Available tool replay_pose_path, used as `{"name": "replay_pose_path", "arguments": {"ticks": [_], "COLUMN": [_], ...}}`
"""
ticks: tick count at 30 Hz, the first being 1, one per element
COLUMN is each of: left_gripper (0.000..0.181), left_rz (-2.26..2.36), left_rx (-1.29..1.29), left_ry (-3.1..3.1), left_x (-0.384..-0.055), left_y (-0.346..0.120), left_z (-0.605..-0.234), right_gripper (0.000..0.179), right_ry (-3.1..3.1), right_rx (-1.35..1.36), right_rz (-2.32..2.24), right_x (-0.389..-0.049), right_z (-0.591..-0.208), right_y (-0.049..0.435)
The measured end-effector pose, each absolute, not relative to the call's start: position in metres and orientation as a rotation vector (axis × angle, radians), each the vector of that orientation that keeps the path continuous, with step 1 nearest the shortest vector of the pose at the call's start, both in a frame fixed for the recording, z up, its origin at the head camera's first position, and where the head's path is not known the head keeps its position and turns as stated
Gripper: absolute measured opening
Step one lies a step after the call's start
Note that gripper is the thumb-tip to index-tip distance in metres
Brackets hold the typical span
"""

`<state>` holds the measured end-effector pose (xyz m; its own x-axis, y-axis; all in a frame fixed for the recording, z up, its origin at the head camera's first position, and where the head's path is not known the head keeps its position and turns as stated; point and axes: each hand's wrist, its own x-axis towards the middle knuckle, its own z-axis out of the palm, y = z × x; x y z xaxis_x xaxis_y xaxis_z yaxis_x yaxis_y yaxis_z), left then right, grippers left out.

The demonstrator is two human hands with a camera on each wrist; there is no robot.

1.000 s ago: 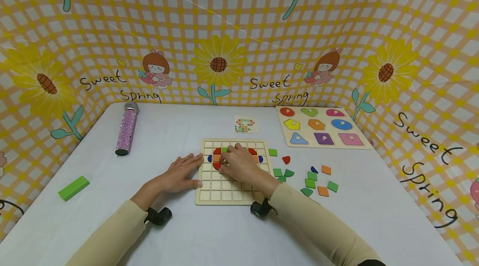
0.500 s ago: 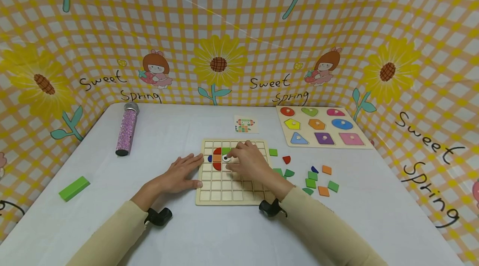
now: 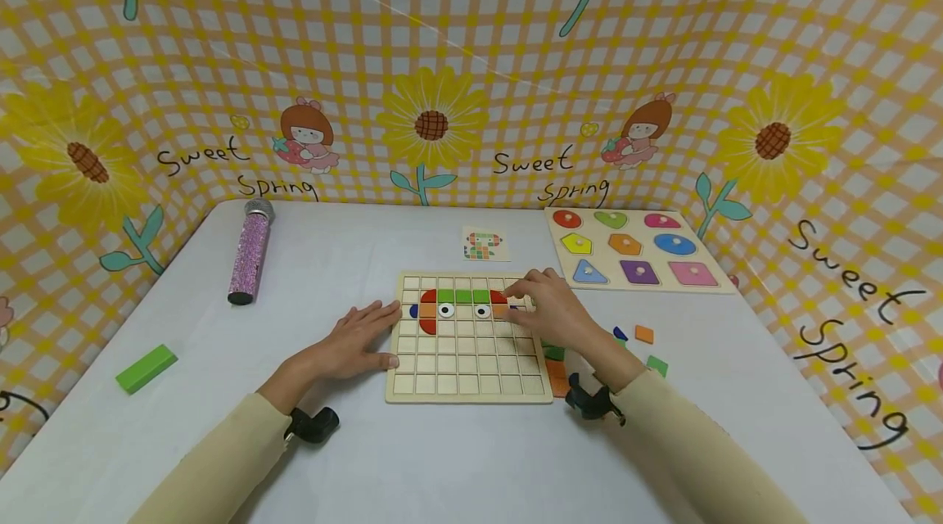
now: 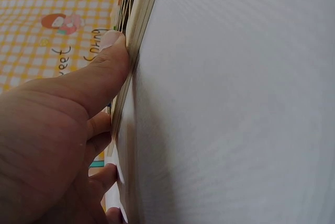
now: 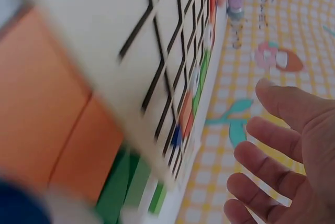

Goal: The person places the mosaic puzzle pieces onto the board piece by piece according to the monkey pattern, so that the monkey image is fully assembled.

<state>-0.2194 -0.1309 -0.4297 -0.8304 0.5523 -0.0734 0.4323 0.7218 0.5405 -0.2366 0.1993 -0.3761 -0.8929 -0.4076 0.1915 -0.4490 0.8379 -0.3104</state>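
A wooden grid board lies on the table with flat tiles in its upper rows. Green square tiles run between red quarter-round pieces, above two white eye tiles. My left hand rests at the board's left edge. In the left wrist view its thumb touches the board's side. Over the upper right of the board is my right hand, partly covering a red piece and an orange tile. The right wrist view shows its fingers spread apart, holding nothing.
Loose tiles, including an orange square, lie right of the board, some hidden by the right arm. A pattern card lies behind it. A shape puzzle sits back right. A glittery microphone and green block are at left.
My right hand has moved right from the left eye tile across the board to its right side, uncovering both eye tiles and the green row. The left hand stays in place.
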Motion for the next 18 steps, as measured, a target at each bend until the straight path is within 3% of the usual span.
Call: {"name": "replay_pose_path", "arguments": {"ticks": [18], "left_gripper": [0.076], "left_rz": [0.769], "left_rx": [0.789], "left_ry": [2.691], "left_x": [-0.220], "left_y": [-0.131], "left_z": [-0.429], "right_gripper": [0.036], "right_ry": [-3.063], "right_rx": [0.458], "right_rz": [0.571], "right_x": [-0.241], "right_z": [-0.378], "right_y": [0.274]}}
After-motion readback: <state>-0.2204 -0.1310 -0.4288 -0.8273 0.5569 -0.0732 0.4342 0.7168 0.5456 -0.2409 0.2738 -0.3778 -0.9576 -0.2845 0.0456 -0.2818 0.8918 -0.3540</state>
